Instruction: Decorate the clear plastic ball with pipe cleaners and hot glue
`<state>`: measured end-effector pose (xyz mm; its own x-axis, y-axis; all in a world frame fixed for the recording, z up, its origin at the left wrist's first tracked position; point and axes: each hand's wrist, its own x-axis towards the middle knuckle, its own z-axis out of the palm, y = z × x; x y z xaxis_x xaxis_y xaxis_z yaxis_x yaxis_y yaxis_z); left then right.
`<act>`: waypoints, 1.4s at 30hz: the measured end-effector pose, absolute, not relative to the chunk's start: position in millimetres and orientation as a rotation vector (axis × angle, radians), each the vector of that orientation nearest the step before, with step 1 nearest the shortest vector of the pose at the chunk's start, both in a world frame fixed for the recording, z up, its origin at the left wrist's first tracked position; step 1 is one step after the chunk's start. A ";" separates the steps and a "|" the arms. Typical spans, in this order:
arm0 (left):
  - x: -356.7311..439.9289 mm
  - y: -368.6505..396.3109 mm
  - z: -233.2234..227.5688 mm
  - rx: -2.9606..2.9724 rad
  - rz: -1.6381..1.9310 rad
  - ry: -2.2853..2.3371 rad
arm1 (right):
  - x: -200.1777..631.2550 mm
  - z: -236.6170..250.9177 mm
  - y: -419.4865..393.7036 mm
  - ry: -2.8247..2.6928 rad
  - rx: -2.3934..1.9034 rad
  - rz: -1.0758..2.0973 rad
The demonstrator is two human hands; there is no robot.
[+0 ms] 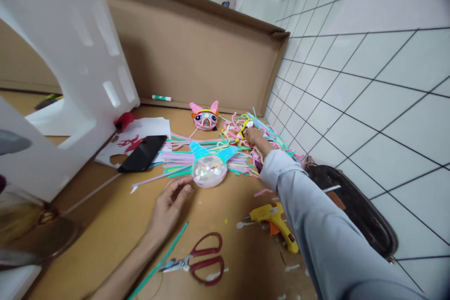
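Observation:
A clear round ball point(210, 171) with two blue fuzzy ears sits mid-table, small coloured bits showing in it. My left hand point(172, 204) lies at its left edge, fingers loosely stretched, fingertips close to the ball; I cannot tell whether they touch. Farther right, my right hand point(256, 137) reaches into a tangled pile of pipe cleaners point(274, 138), fingers bunched among yellow and white pieces; whatever they hold is hidden. Straight pastel pipe cleaners point(176, 161) lie behind the ball. Beyond stands a finished-looking animal head point(206, 119) with pink ears and big eyes.
Red-handled scissors point(207, 260) and a green pipe cleaner point(158, 262) lie in front. A yellow glue gun point(274, 220) rests by my right sleeve. A black phone point(142, 153) lies on white paper point(160, 126). A white plastic stool point(116, 61), dark bag point(355, 211) and tiled wall flank the table.

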<state>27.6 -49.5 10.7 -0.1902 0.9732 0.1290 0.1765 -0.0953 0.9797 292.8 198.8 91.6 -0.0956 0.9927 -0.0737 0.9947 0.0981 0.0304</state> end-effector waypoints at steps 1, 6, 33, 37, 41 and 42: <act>27.7 -49.6 10.6 1.319 1.363 1.428 | 298.1 92.2 198.8 2.303 2.138 -0.121; 30.7 -49.1 5.1 1.307 1.391 1.410 | 327.2 115.0 196.2 2.508 2.641 -0.666; 34.3 -51.7 21.2 1.441 1.575 1.415 | 358.6 223.5 65.4 2.747 2.730 -1.368; 33.4 -60.5 34.8 1.573 1.690 1.427 | 337.9 229.5 43.2 2.749 2.644 -1.427; 36.5 -68.7 64.1 1.742 1.887 1.345 | 301.6 234.0 23.1 2.824 2.081 -1.976; 38.5 -70.1 74.8 1.751 1.922 1.321 | 290.8 233.7 19.0 2.795 1.906 -2.124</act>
